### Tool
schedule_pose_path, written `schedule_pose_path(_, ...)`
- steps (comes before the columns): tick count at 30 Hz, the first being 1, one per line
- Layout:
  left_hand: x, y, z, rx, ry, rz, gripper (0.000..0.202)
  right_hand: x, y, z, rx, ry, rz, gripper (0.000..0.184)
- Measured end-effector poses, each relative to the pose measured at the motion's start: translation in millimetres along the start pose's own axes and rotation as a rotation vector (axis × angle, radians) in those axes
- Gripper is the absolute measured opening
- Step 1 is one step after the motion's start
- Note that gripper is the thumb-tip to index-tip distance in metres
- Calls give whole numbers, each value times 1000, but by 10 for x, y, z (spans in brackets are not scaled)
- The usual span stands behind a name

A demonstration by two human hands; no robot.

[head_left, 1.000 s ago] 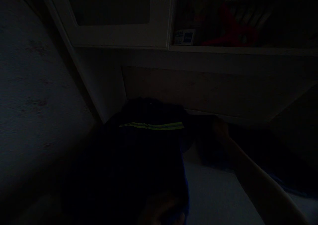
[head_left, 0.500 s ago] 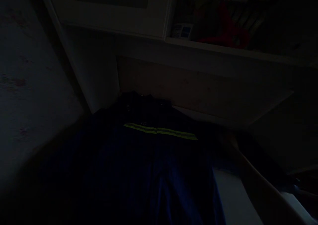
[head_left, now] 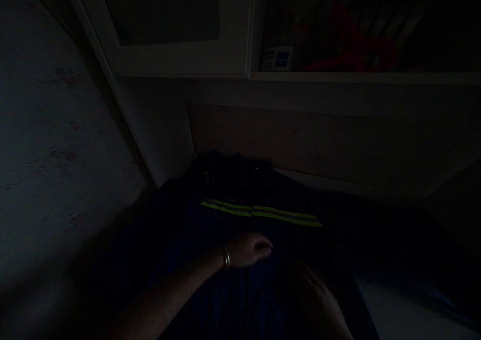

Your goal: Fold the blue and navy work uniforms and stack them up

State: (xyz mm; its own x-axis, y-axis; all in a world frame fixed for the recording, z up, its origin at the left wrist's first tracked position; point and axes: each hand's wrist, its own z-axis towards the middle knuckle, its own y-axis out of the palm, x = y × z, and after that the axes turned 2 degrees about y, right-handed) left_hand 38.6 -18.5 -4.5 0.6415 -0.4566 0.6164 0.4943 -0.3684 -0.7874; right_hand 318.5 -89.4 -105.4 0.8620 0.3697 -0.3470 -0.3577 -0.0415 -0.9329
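The scene is very dark. A dark blue garment (head_left: 244, 290) with a yellow-green reflective stripe (head_left: 261, 213) lies spread on a pale surface. My left hand (head_left: 248, 249), with a metal bangle at the wrist, rests on the garment just below the stripe, its fingers lying loosely on the cloth. My right hand (head_left: 313, 295) is a dim shape on the garment lower right of the left hand. Its fingers are lost in the dark.
A pale wall (head_left: 56, 154) rises on the left. A white cabinet door (head_left: 176, 59) hangs above the garment, and beside it an open shelf (head_left: 361, 77) holds a small white-and-blue box (head_left: 277, 58) and a red object (head_left: 356, 49). The pale surface (head_left: 406, 315) shows at lower right.
My right arm has pulled back from the garment's far right side to the middle. My left hand has come into view on the garment. The garment lies more spread out.
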Motion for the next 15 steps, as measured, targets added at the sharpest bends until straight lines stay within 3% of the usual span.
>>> schedule_pose_path(3, -605, -578, 286, 199, -185, 121, 40, 10, 18, 42, 91, 80, 31, 39)
schedule_pose_path(6, -1071, -856, 393, 306, -314, 198, 49, -20, 3, 66, 131, 108, 73, 38)
schedule_pose_path(11, -1501, -931, 449, 420, -455, 135, 33, 22, 4, 51, 83, 142, 94, 42)
schedule_pose_path(13, -1625, -1126, 460, 526, -535, 63, 32, 46, -1, 54, 66, 165, 107, 42)
schedule_pose_path(15, -1752, -1464, 397, 697, -636, -24, 35, 61, -8, 61, 84, 174, 123, 40)
